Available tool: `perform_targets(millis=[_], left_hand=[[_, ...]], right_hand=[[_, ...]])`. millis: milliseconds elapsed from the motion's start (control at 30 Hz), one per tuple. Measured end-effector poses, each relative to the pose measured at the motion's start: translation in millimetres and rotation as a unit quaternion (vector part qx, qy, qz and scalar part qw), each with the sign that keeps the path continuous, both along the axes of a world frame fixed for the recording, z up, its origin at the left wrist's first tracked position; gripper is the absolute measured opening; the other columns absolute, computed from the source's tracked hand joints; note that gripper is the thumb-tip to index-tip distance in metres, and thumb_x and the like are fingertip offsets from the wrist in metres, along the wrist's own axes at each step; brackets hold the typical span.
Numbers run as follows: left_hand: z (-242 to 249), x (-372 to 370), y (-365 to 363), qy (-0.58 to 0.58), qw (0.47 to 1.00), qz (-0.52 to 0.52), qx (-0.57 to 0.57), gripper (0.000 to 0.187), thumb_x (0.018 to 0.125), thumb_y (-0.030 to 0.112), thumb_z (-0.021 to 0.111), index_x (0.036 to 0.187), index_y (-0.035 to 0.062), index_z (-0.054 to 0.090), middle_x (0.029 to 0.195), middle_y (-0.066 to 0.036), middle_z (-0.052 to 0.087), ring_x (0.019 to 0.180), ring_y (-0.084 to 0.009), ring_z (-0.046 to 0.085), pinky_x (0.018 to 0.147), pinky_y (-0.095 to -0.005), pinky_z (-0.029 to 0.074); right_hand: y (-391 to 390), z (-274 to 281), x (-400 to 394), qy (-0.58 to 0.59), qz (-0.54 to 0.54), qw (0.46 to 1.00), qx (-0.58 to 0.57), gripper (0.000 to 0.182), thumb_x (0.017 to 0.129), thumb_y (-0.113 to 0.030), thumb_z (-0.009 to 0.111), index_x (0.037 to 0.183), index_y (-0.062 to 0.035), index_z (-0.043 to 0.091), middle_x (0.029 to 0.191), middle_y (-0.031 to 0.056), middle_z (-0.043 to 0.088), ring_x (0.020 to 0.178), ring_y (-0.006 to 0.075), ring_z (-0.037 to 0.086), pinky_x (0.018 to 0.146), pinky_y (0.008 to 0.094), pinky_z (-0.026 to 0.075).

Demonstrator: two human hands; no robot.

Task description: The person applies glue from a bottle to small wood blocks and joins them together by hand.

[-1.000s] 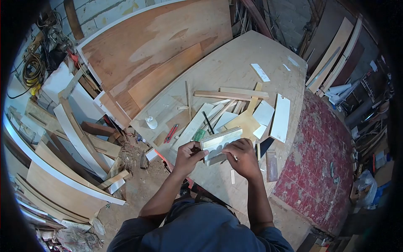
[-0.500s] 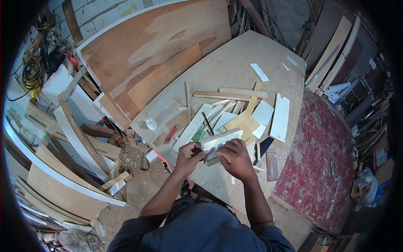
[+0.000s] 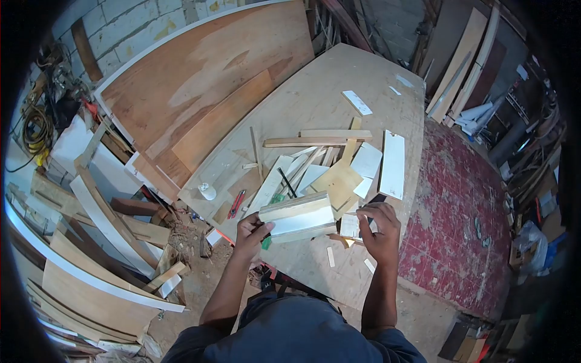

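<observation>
My left hand (image 3: 249,237) grips the left end of a short wooden trough (image 3: 302,219), its thumb over the near edge. The trough has a white inner face and bare wood strips along both long sides. It is held up over the near part of the worktable, tilted toward me. My right hand (image 3: 381,230) is off the trough's right end, with thumb and fingertips brought together in a pinch; what is between them, if anything, I cannot make out. Beside those fingertips shows a small white piece (image 3: 350,226).
Wood offcuts and white panels (image 3: 392,164) lie piled on the worktable (image 3: 327,75). A red utility knife (image 3: 236,204) and a white container (image 3: 207,191) are at its left edge. A large plywood sheet (image 3: 212,72) leans behind; curved wooden parts (image 3: 109,224) stand on the left.
My right hand has come away from the trough and moved right. The left hand has shifted slightly left, and the trough has turned so its white inner face shows more.
</observation>
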State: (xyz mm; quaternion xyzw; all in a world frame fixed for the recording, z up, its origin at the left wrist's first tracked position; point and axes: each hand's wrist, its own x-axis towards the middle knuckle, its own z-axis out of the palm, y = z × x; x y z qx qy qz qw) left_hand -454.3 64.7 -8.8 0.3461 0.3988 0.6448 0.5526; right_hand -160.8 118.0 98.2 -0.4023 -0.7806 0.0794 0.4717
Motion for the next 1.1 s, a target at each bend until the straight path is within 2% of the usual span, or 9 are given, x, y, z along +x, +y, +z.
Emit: perform_targets(millis=[100,233,567,800,967,1100], left_hand=[[0.4,-0.2,1.6,-0.019,0.999,-0.005,0.035,0.032,0.082,0.0,0.067,0.113,-0.005,0.062,0.106,-0.011,0.068,0.094,-0.0152,0.064,0.087,-0.0294,0.051],[4.9,2.8,1.5,0.006,0.999,0.01,0.043,0.029,0.082,0.0,0.068,0.109,-0.0055,0.063,0.103,-0.011,0.068,0.091,-0.0143,0.065,0.084,-0.0283,0.051],[23.3,10.2,-5.3,0.106,0.993,0.025,0.036,0.021,0.081,0.003,0.071,0.101,-0.0052,0.066,0.092,-0.008,0.069,0.079,-0.0096,0.063,0.073,-0.024,0.05],[28.6,12.9,-7.3,0.097,0.994,0.031,0.026,0.017,0.082,0.002,0.07,0.096,-0.0044,0.066,0.088,-0.007,0.068,0.075,-0.0088,0.061,0.07,-0.0233,0.049],[26.2,10.7,-7.7,0.064,0.997,0.039,0.023,0.016,0.081,0.002,0.07,0.095,-0.0041,0.066,0.088,-0.007,0.068,0.075,-0.0091,0.061,0.07,-0.0234,0.05],[24.2,8.5,-8.3,0.049,0.998,0.046,0.014,0.016,0.081,0.002,0.071,0.095,-0.0038,0.066,0.088,-0.007,0.068,0.075,-0.0092,0.061,0.07,-0.0235,0.05]], right_hand=[[-8.5,4.3,1.7,0.022,0.019,0.999,-0.016,0.019,0.072,0.004,0.067,0.089,-0.0041,0.068,0.085,0.0099,0.066,0.079,0.0274,0.064,0.071,0.0357,0.049],[-14.9,8.4,-0.9,0.028,0.062,0.997,-0.042,0.023,0.072,0.005,0.066,0.093,-0.0034,0.068,0.086,0.0118,0.066,0.076,0.0278,0.065,0.068,0.0348,0.052],[-5.4,-1.6,-2.7,-0.011,0.07,0.996,-0.05,0.025,0.071,0.007,0.064,0.092,-0.0042,0.068,0.089,0.0106,0.064,0.084,0.0286,0.063,0.073,0.036,0.051],[1.8,-9.0,-11.9,0.012,0.091,0.994,-0.064,0.024,0.072,0.007,0.064,0.092,-0.0037,0.069,0.09,0.0108,0.065,0.084,0.0279,0.064,0.071,0.0345,0.051],[6.6,-10.2,-15.4,0.088,0.114,0.983,-0.112,0.024,0.073,0.009,0.064,0.092,-0.0033,0.071,0.088,0.0114,0.067,0.078,0.024,0.066,0.07,0.0313,0.051],[12.7,-18.3,-12.2,0.098,0.126,0.98,-0.117,0.022,0.073,0.01,0.064,0.091,-0.002,0.071,0.086,0.011,0.068,0.076,0.0212,0.066,0.069,0.0297,0.051]])
